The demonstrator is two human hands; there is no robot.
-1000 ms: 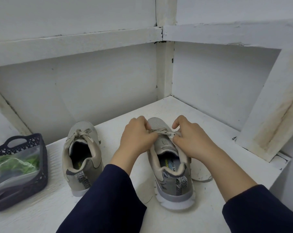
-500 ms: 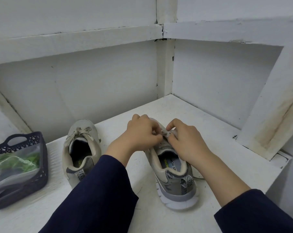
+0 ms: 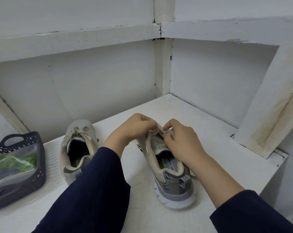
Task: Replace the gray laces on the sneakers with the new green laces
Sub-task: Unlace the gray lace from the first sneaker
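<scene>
unlacing the right sneaker (image 3: pixel 172 175)
your left hand (image 3: pixel 135 126) and right hand (image 3: pixel 181 140) both pinch the gray lace (image 3: pixel 160 132) above its tongue (image 3: pixel 159 145); pull the wrong strand and it could cinch tight, or the sneaker could tip over. green laces (image 3: pixel 13 162) sit bagged in the basket (image 3: pixel 24 140) at left.

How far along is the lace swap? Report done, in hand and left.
Done: nothing finished yet. In hand: the left hand and right hand pinch the lace on the right sneaker, apparently loosening it. Left: the other sneaker has its gray bow tied, and the green laces sit bagged in the basket.
</scene>
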